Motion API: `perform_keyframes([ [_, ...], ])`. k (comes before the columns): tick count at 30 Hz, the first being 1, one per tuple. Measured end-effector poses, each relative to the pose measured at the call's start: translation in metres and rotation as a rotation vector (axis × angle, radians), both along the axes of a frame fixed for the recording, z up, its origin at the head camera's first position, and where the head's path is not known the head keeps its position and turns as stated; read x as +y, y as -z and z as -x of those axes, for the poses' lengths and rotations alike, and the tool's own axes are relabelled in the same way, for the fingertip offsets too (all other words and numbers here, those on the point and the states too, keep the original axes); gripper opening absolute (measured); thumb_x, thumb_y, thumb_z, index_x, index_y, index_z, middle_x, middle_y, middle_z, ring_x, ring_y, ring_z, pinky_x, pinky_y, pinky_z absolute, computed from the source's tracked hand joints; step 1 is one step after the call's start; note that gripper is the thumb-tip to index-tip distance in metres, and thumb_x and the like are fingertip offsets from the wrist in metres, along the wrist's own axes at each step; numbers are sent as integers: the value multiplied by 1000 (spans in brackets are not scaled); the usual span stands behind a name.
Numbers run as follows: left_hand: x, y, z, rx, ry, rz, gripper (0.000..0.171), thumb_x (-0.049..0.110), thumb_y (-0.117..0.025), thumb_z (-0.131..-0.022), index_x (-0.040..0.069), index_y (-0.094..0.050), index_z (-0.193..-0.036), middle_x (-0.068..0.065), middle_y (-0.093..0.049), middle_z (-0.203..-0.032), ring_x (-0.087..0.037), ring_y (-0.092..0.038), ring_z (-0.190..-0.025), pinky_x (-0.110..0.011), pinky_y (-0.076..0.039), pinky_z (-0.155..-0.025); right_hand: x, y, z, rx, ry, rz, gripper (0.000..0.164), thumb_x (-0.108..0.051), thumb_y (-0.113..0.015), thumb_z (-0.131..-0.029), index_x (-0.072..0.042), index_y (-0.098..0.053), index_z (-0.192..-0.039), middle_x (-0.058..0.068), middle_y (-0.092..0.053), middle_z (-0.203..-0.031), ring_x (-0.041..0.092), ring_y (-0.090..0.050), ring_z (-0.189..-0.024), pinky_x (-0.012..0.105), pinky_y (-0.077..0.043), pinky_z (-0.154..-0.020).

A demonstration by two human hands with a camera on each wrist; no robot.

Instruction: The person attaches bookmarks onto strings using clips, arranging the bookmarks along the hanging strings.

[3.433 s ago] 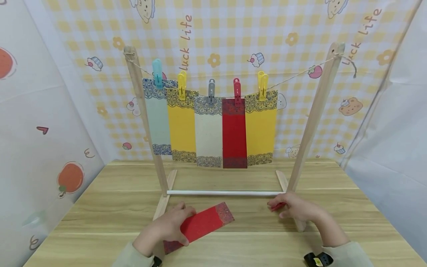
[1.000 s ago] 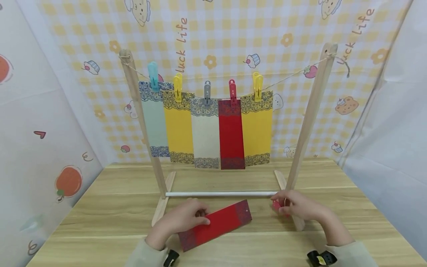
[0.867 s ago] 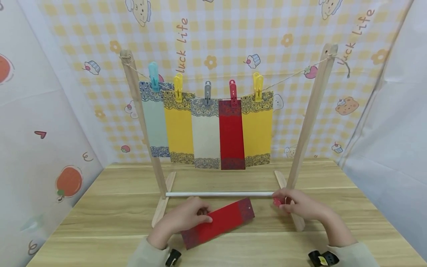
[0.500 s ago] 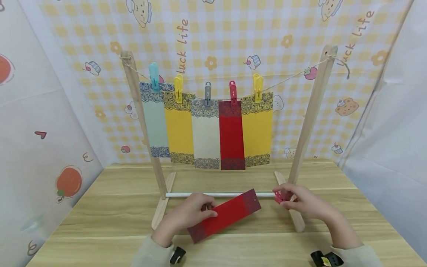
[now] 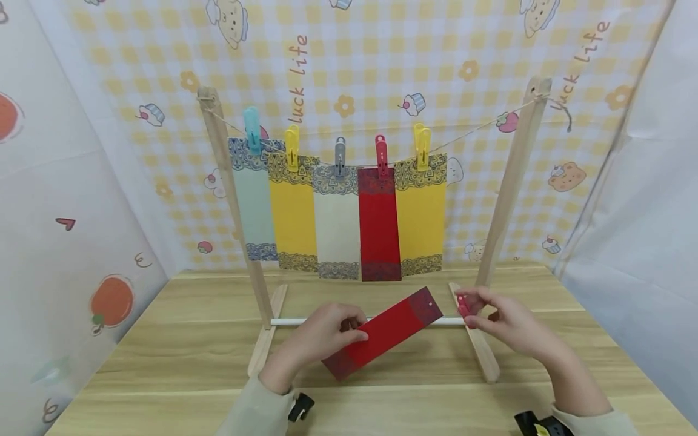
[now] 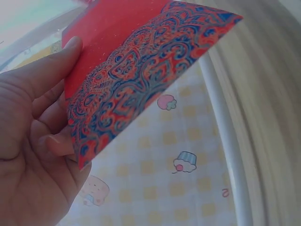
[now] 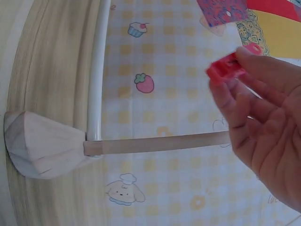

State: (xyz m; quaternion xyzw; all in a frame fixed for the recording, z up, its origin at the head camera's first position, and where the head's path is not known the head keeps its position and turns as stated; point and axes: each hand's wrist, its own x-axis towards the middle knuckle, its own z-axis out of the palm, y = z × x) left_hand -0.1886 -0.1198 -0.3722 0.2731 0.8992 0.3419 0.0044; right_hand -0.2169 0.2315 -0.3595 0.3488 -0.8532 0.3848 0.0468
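My left hand [image 5: 329, 333] pinches a red card [image 5: 387, 333] with dark patterned ends, holding it tilted above the table with its holed end up to the right. In the left wrist view the thumb lies on the face of the card [image 6: 136, 70], whose patterned end is red and blue. A red clothespin [image 5: 465, 310] is between the thumb and fingertips of my right hand [image 5: 507, 318], near the frame's right post. The right wrist view shows that clothespin [image 7: 230, 66] gripped at the fingertips, apart from the card.
A wooden frame [image 5: 509, 200] with a white crossbar [image 5: 286, 321] stands on the wood table [image 5: 180, 339]. Along its string [image 5: 480, 128] hang several patterned cards, each under a clothespin, including a red card [image 5: 378, 224] and a yellow card [image 5: 422, 218]. Checked cloth [image 5: 349, 72] hangs behind.
My left hand has lifted the red card off the table and brought it up and to the right. My right hand has raised the red clothespin slightly.
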Motion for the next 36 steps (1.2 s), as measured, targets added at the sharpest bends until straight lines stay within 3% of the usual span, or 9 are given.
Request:
perform_keyframes([
  [7,7,-10,1,28,1,11,4,17,-73,-91,16,-73,-94,10,-67,-78,-1,-54,-70,-19,-48,-65,-4,-10,-2,172,117,172,48,7,-67,-89,-2,-57,-136,-18,-63,-102,-4,-61,-87,17,-54,-68],
  [12,14,-18,4,63,-8,6,7,18,-72,-91,15,-73,-98,8,-69,-82,-3,-54,-71,-19,-48,-64,-7,-21,0,239,165,280,49,13,-65,-87,-2,-60,-134,-16,-63,-96,-5,-58,-90,12,-53,-68],
  [17,24,-24,7,93,-37,-36,8,19,-73,-91,15,-73,-98,7,-70,-84,-6,-56,-73,-20,-48,-64,-13,-33,2,239,224,355,41,11,-61,-91,4,-58,-132,-17,-62,-94,-4,-60,-86,13,-54,-65],
  [22,37,-29,11,85,-45,-101,10,19,-73,-91,14,-73,-99,5,-70,-86,-6,-58,-74,-20,-50,-64,-19,-52,0,249,275,421,39,8,-59,-94,2,-58,-133,-19,-64,-93,-3,-60,-85,13,-47,-58],
  [30,59,-36,18,126,-38,-206,11,20,-75,-89,13,-74,-98,2,-70,-84,-7,-57,-76,-19,-49,-62,-32,-87,-1,294,302,518,39,8,-59,-94,-4,-62,-131,-20,-71,-98,3,-61,-87,13,-44,-54],
  [36,71,-42,21,136,-63,-280,14,19,-75,-89,12,-74,-101,0,-72,-88,-7,-57,-75,-18,-51,-63,-44,-109,-3,285,262,643,38,8,-58,-94,-3,-62,-130,-9,-71,-98,9,-60,-84,11,-47,-59],
])
